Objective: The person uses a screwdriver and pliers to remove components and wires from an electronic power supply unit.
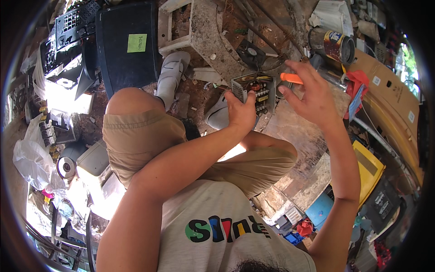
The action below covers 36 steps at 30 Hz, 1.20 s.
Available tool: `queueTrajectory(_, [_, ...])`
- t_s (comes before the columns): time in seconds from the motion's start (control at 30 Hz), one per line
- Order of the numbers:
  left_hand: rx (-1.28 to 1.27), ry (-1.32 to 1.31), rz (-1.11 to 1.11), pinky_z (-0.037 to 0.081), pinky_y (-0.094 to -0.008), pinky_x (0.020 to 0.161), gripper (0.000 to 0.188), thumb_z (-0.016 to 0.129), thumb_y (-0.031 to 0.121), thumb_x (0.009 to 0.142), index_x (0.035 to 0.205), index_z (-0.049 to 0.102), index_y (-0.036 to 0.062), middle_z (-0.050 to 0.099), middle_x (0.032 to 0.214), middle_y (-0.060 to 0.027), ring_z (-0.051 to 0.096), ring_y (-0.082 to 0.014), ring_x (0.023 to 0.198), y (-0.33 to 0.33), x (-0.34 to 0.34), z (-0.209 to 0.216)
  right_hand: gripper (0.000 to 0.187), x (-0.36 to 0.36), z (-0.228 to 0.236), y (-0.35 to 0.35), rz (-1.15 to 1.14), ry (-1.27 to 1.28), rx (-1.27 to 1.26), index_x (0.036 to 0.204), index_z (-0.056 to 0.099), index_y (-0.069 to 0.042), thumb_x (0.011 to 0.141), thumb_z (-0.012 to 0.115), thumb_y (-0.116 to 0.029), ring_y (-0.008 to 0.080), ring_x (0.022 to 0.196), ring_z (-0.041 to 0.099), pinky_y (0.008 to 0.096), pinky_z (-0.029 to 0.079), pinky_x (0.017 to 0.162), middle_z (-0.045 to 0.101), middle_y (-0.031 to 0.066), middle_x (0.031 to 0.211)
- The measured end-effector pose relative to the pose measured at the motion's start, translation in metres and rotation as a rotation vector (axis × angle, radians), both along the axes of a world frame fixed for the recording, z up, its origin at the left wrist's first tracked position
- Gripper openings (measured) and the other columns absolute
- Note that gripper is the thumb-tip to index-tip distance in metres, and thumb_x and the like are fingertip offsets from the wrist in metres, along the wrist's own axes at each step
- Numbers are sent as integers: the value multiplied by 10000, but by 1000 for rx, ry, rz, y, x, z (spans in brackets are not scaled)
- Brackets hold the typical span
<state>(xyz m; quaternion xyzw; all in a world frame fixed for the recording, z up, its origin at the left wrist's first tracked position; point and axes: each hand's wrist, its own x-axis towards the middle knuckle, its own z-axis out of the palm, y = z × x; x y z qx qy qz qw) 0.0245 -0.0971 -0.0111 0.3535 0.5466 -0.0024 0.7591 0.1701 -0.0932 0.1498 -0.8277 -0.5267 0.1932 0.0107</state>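
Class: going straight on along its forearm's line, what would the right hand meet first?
Probably the long, thin, rusty metal rod ahead of the right hand, though depth is unclear; the hand might pass above.

Head view, from the left of two side-by-side fisheye cameras worn on the head, facing steeply down. The shirt (206, 213) lies nearest, at the lower edge; the bent knees (136, 100) come next; the left grip (243, 109) and right grip (312, 94) fall above centre, with the floor (195, 96) farther off.
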Motion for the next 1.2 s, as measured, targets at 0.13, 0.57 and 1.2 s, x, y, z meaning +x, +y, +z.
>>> queueTrajectory(0.13, [-91,-52,16,356,-415,1054,648,628,304,914,1300,288,-90,453,1311,-305,477,-388,1233,8,0,6,249,4,-3,-3,42,-25,-17,1024,669,-62,781,683,-10,315,819,639,376,518,663,616,107,1000])
queueTrajectory(0.57, [148,-46,-157,354,-461,1066,843,742,370,800,1320,291,-116,397,1299,-314,436,-439,1229,0,-10,16,244,-5,26,-83,-511,-68,435,1079,699,-31,836,701,-2,122,915,628,239,493,803,653,79,1054])
queueTrajectory(1.2, [1290,-294,-905,518,-501,828,310,603,307,886,1030,698,50,684,955,-256,658,-431,923,123,77,10,131,-79,20,-113,-223,117,608,941,696,-36,818,656,-60,294,779,673,359,548,692,674,98,908])
